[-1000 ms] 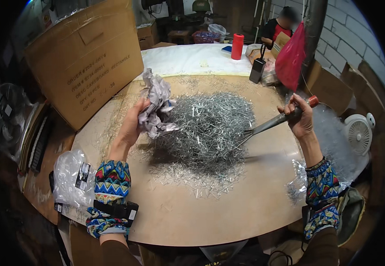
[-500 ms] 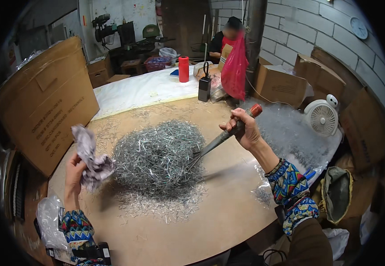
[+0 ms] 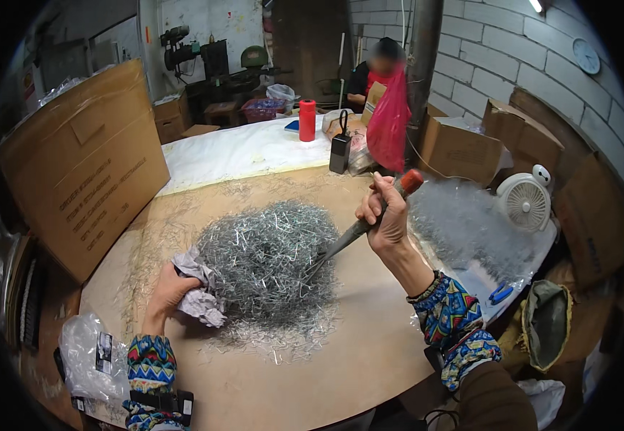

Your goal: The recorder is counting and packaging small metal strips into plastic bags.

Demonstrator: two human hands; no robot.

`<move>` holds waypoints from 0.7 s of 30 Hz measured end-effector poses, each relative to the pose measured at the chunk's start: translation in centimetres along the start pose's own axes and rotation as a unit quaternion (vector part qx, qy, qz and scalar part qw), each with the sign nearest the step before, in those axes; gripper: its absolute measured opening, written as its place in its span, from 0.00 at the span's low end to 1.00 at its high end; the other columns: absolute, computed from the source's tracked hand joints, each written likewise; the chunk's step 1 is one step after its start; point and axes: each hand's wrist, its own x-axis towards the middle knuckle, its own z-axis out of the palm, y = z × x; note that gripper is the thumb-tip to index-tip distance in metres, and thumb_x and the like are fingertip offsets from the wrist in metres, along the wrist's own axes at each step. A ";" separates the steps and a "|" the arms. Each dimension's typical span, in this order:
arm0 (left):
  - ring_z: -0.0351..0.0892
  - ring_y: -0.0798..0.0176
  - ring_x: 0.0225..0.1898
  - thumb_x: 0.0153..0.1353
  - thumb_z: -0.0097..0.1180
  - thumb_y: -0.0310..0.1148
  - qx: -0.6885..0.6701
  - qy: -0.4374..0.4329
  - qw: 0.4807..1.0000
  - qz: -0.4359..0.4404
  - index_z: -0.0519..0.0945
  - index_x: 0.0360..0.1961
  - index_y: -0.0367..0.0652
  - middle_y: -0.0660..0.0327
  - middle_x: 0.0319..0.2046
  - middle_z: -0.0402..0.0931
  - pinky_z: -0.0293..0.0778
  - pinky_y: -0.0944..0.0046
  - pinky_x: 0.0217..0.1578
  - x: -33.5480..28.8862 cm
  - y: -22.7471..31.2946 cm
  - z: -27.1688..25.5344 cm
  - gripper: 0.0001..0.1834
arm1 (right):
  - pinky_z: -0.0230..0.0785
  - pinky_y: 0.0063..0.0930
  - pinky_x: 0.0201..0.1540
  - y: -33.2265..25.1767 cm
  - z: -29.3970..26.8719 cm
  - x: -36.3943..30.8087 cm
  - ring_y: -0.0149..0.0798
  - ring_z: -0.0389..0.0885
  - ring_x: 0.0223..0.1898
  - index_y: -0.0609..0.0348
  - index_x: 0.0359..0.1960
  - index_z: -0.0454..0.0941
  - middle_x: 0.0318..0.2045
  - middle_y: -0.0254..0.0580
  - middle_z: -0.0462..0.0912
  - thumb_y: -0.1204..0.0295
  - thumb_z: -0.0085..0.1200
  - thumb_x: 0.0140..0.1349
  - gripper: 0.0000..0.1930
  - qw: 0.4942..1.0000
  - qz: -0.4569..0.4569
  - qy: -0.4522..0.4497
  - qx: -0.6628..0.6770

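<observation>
A large heap of small bent metal wire pieces stands on the brown tabletop. My left hand is closed on a crumpled pale grey cloth, which lies against the heap's left side. In my right hand is a long-handled metal fork with a red end, gripped in the fist. It slants down to the left, and its tips are hidden in the heap's right side.
At left stands a big cardboard box. A red bottle, a black power bank and a pink bag are at the back, with a person beyond. On the right are a white fan and blue-handled snips.
My left hand has swung right and down, bringing the cloth from the air against the heap. The right hand has shifted slightly left, its fork still in the heap.
</observation>
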 end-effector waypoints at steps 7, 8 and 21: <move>0.79 0.64 0.35 0.42 0.58 0.19 -0.011 0.180 0.979 0.096 0.76 0.42 0.31 0.58 0.36 0.79 0.75 0.67 0.38 -3.5 -1.6 -1.2 0.20 | 0.59 0.24 0.16 -2.9 4.9 -0.3 0.25 0.57 0.08 0.50 0.24 0.64 0.09 0.26 0.59 0.62 0.52 0.66 0.15 0.994 -0.082 0.015 0.070; 0.79 0.64 0.36 0.43 0.57 0.19 -0.066 0.198 0.972 0.106 0.77 0.42 0.31 0.59 0.36 0.78 0.75 0.66 0.40 -4.1 -0.8 -2.3 0.19 | 0.59 0.24 0.16 -3.9 4.9 -0.4 0.25 0.56 0.08 0.50 0.24 0.64 0.09 0.26 0.59 0.62 0.51 0.67 0.15 0.990 -0.094 -0.011 0.101; 0.80 0.65 0.36 0.44 0.64 0.21 0.064 0.178 0.976 0.105 0.78 0.38 0.33 0.58 0.34 0.81 0.76 0.66 0.39 -7.1 0.9 1.3 0.16 | 0.60 0.20 0.12 -1.3 7.1 -3.2 0.23 0.65 0.09 0.59 0.25 0.72 0.10 0.28 0.68 0.66 0.56 0.64 0.12 0.934 -0.069 -0.214 -0.279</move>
